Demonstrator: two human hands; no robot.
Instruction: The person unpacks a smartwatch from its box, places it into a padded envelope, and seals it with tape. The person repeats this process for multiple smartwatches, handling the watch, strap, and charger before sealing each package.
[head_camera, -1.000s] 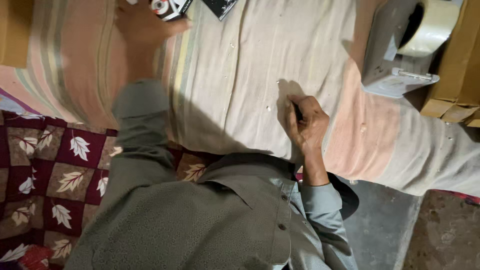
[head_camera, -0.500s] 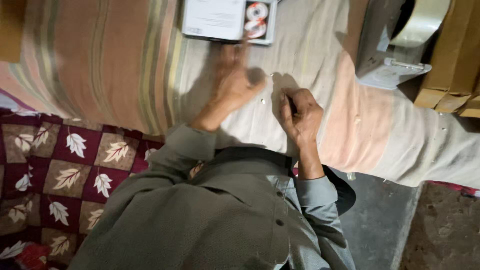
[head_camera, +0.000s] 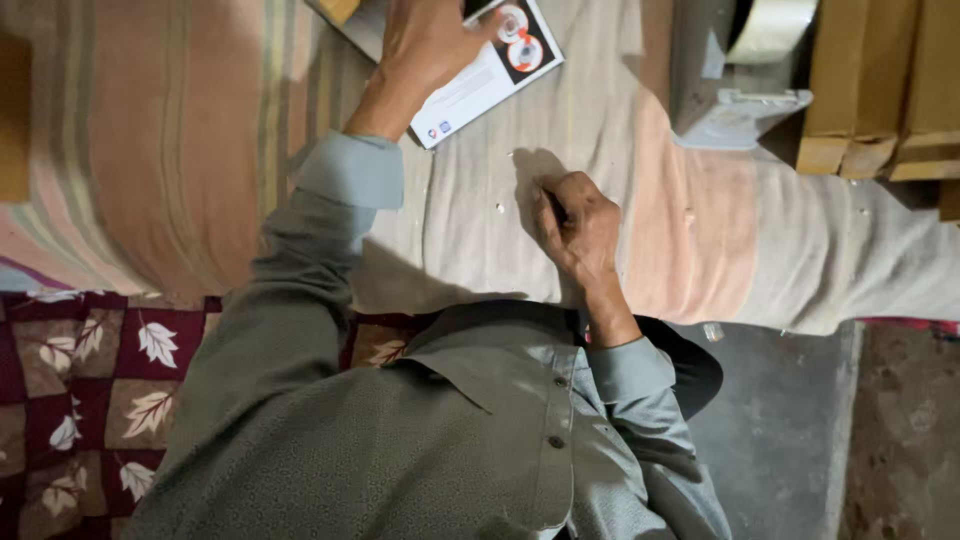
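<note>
Left fingers: left hand (head_camera: 425, 45) now spread flat on the small white printed box (head_camera: 490, 75), pressing it on the striped cloth (head_camera: 600, 270); earlier it hovered nearer.
Right fingers: right hand (head_camera: 580, 225) unmoved, curled closed around a dark pen (head_camera: 556, 207).
Nearby: tape dispenser (head_camera: 740, 90).

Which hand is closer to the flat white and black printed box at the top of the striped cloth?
Left. The left hand rests on the flat white and black printed box; the right hand sits apart, lower on the striped cloth.
</note>
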